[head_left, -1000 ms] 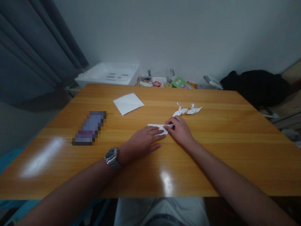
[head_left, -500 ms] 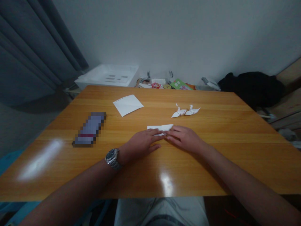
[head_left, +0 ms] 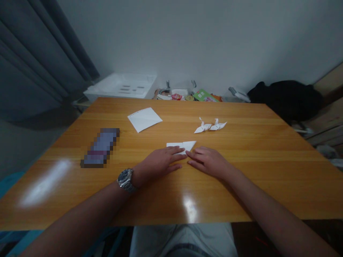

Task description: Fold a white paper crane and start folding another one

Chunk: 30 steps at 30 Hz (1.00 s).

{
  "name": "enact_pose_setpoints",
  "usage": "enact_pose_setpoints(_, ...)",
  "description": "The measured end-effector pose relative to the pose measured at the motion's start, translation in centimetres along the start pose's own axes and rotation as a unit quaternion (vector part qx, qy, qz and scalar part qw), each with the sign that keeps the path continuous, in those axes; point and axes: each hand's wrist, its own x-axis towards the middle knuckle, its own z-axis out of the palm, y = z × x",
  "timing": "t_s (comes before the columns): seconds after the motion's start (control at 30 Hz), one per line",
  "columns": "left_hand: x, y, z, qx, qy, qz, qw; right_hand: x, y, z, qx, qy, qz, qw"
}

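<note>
A small folded white paper (head_left: pixel 181 145) lies in the middle of the wooden table (head_left: pixel 241 178). My left hand (head_left: pixel 158 163), with a watch on its wrist, lies flat with its fingers stretched out, the fingertips pressing the paper's near edge. My right hand (head_left: pixel 209 162) lies flat beside it, fingers extended, with the fingertips at the paper's near right corner. Neither hand grips anything. Two folded white paper cranes (head_left: pixel 210 125) sit farther back to the right.
A flat white sheet (head_left: pixel 144 119) lies at the back left of the table. A blurred dark oblong object (head_left: pixel 100 147) lies to the left. Behind the table are a white tray (head_left: pixel 122 85), small clutter (head_left: pixel 187 95) and a black bag (head_left: pixel 285 98).
My right hand has slid back from on top of the paper toward me and flattened at the paper's near right corner. My left hand has stayed in place.
</note>
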Motion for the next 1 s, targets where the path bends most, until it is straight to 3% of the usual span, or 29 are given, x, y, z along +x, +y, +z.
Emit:
enact_pose_setpoints(0.3, -0.1, 0.0, -0.2, -0.003, 0.000, 0.000, 1.000, -0.3, 0.8, -0.7, -0.066, -0.024, 0.000, 0.998)
enact_pose_setpoints(0.73, -0.1, 0.0, 0.0, 0.005, 0.000, -0.008, 1.000, -1.1, 3.6, -0.6, -0.062, 0.007, 0.145, 0.988)
enact_pose_setpoints(1.0, -0.1, -0.1, 0.1, 0.011, 0.005, -0.007, 1.000, -1.2, 4.1, -0.9, -0.034, 0.038, 0.158, 0.986)
